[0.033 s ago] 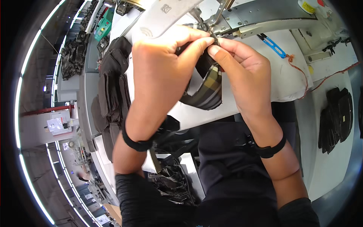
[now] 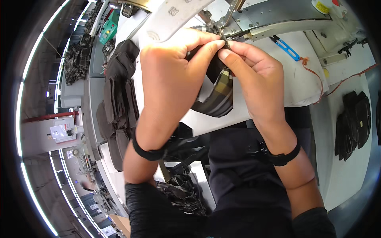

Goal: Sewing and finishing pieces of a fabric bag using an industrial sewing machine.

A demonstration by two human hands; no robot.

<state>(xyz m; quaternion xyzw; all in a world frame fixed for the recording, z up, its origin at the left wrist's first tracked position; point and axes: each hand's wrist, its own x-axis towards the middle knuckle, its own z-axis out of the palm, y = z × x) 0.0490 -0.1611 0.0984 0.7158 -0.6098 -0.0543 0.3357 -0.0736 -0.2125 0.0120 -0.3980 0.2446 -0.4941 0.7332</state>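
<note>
At the needle area of a white sewing machine (image 2: 174,18), both my hands pinch a piece of plaid fabric (image 2: 223,97). The cloth is dark with olive and pale stripes, and hangs in a curved loop below my fingers. My left hand (image 2: 170,69) closes thumb and forefinger on its upper edge. Right beside it, almost touching, my right hand (image 2: 258,79) grips the same edge between thumb and fingers. The metal presser foot area (image 2: 221,32) is just beyond my fingertips. My left hand hides part of the cloth.
Blue thread snips (image 2: 287,48) with a reddish cord (image 2: 320,85) lie right of the machine. Dark fabric pieces (image 2: 115,93) are stacked along the left, and another dark pile (image 2: 352,123) sits far right. Plaid cloth (image 2: 182,192) is heaped below the table edge.
My left hand and forearm have shifted very slightly right, and the cloth loop hangs a touch lower. Both hands keep their pinch on the fabric.
</note>
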